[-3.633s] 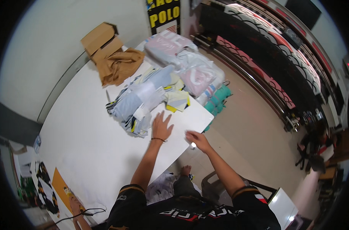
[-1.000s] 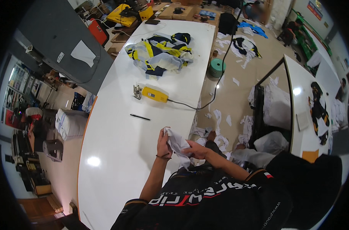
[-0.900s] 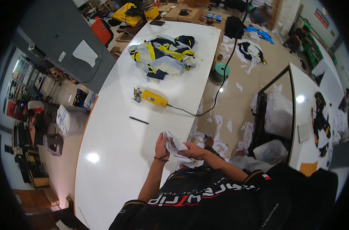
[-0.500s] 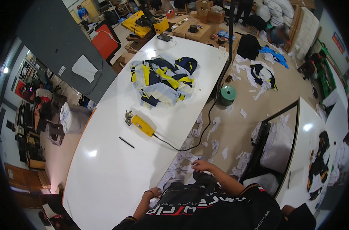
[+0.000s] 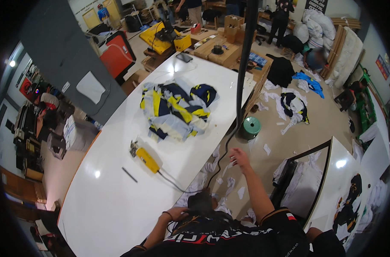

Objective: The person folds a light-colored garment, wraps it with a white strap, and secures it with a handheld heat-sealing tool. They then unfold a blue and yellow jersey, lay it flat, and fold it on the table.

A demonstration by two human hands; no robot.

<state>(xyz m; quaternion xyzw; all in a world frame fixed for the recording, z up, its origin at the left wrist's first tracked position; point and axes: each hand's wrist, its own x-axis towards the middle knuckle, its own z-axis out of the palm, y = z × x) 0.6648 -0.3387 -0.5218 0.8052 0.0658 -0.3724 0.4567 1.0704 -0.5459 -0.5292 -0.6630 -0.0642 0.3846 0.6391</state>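
Right hand: raised over the floor just beside the counter, fingers apart and lightly bent. Left hand: low at the counter's near edge, against the front of the black shirt; its fingers are partly hidden, so their grip cannot be told. A dark band circles the left wrist.

The thing nearest the right hand is a smooth black cord, which hangs from above, curves down past the counter's edge and bends back to a hand-held electric cutter. The cutter, lying on its side, has a rounded yellow body and a metallic head. Beside it lies a slim dark pen. Beyond, a crumpled heap of fabric in navy, yellow and pale grey rests on the glossy white counter. On the floor, a green cylindrical roll stands among limp white scraps.

Lettering: white and red print crosses the shirt; a black wall poster bears pale block capitals.
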